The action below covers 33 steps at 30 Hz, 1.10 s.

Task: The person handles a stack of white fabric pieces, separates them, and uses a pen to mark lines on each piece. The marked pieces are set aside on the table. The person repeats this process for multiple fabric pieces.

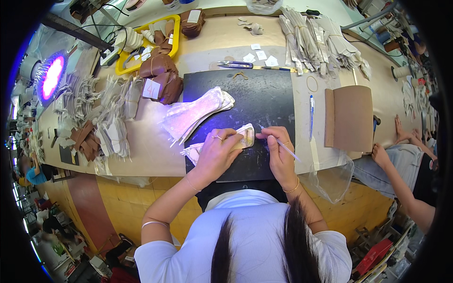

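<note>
My left hand (214,153) pressed flat on the pale cut piece (238,139) lying on the black mat (264,101); my right hand (278,148) pinched a thin pen (285,146) at its edge; I judged steady pressure and a close tip best.

The mat (264,96) is black, on a tan table (146,155). The piece (245,137) under the left hand (214,153) is pale cream with a yellowish centre; the stack (198,113) behind it is white, tinged violet and pink. The right hand (278,151) holds a silver pen (283,144). Near the mat's right edge lies a blue-and-white pen (311,115), and beyond it a brown folder (349,118). At the mat's far edge are purple-handled scissors (236,64). Toward the table's far left corner sits a yellow tray (175,35), with dark brown bundles (160,75) beside it. The lamp (52,78) glows magenta with a blue rim.
</note>
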Tool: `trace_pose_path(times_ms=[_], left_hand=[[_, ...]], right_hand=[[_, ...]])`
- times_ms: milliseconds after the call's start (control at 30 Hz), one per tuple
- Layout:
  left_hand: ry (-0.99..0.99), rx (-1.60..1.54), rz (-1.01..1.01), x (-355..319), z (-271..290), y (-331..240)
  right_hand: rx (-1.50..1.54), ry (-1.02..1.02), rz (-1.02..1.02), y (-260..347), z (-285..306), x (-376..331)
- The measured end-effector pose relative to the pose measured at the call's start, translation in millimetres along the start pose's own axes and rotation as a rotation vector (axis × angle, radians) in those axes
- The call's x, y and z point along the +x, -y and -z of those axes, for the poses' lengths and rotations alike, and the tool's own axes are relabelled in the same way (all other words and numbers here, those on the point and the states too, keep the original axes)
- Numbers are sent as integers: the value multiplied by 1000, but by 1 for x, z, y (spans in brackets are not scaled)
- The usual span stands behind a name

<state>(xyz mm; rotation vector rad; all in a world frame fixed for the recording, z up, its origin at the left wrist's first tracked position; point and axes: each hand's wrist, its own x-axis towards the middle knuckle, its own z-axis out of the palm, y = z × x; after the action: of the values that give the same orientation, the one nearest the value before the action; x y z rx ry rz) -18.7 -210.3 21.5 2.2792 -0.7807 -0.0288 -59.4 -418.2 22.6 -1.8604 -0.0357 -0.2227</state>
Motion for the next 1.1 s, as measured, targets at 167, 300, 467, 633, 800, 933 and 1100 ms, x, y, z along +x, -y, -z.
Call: trace_pose_path(times_ms=[167,300,467,633,800,933,1100], left_hand=[[8,-2,63,4,0,-5],[-5,21,11,3,-3,-6],[1,67,-83,2,-3,-6],[34,-32,-58,-4,7,-12],[-53,-81,78,-11,50,-25],[-101,63,158,-7,116,-29],[-116,232,172,19,131,-5]], right_hand=[[12,-6,-27,3,3,-1],[-11,1,-17,2,4,-1],[13,-15,4,1,2,0],[51,25,26,-2,-3,1],[-45,114,78,-6,-13,0],[-99,99,95,-7,-12,-1],[-57,114,55,-5,-13,0]])
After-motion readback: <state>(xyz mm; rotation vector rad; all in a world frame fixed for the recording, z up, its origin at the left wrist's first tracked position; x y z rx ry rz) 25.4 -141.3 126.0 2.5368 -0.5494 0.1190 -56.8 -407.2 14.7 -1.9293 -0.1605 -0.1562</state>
